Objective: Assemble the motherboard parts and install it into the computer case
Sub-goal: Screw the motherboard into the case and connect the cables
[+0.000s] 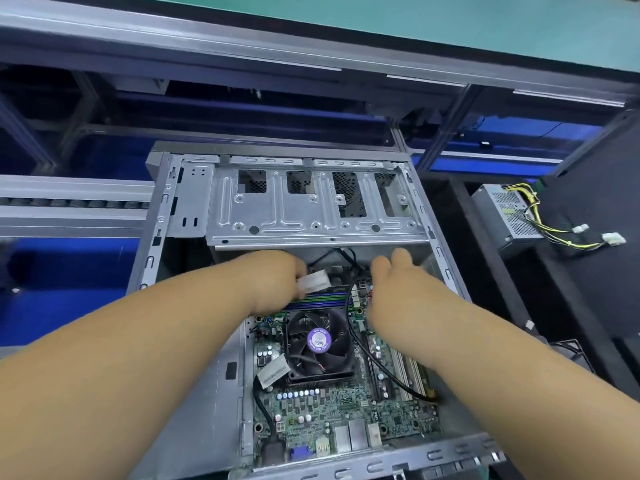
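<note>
A: Motherboard (346, 407) first, where is it?

B: It lies flat inside the open computer case (194, 393), in the near half, with its ports against the near wall.

A: And the case itself?

B: That is the biggest thing in view. It lies on its side on the bench (588, 258), open upward. At its far end a grey metal drive cage (311, 209) spans the width, with four cut-outs along the top.

A: What sits to the right of the case?

B: A silver power supply (505, 216) rests on the dark bench, well apart from the case. Yellow and black wires run from it to white plugs.

A: What is on the board?

B: A black cooling fan (318, 341) with a purple round sticker sits near the middle. Just beyond it lie memory sticks (318, 301). A black cable (374, 358) curves past the fan's right side down toward the near right corner.

A: The hands?

B: Both reach to the far edge of the board, under the cage. The left hand (273, 282) grips a white connector (313, 282), fingers curled round it. The right hand (394, 289) is just beside the black cable, fingers loosely bent. I cannot tell whether it holds anything.
</note>
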